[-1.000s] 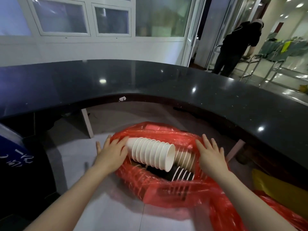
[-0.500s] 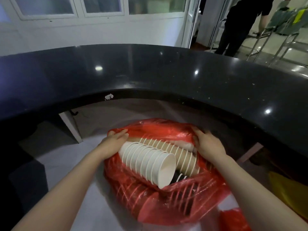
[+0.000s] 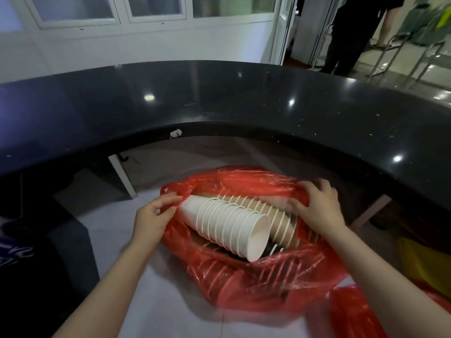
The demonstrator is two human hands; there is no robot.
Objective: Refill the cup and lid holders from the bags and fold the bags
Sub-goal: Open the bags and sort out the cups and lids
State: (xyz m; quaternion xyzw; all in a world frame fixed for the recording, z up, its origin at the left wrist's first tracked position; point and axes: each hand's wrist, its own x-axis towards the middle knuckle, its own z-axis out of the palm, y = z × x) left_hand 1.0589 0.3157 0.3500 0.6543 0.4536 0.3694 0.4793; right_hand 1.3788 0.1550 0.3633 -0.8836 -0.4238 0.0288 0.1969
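Below black counter (image 3: 219,98) — both hands pinch red bag (image 3: 244,284) rim: left (image 3: 152,219), right (image 3: 317,208); white cup stack (image 3: 229,225) inside.

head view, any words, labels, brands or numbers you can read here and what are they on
None can be read.
Dark blue thing at the left edge: white marks, too blurred to read.
White cups, brown cups, red bag: no print shows.
White scrap on the black counter edge: blank.
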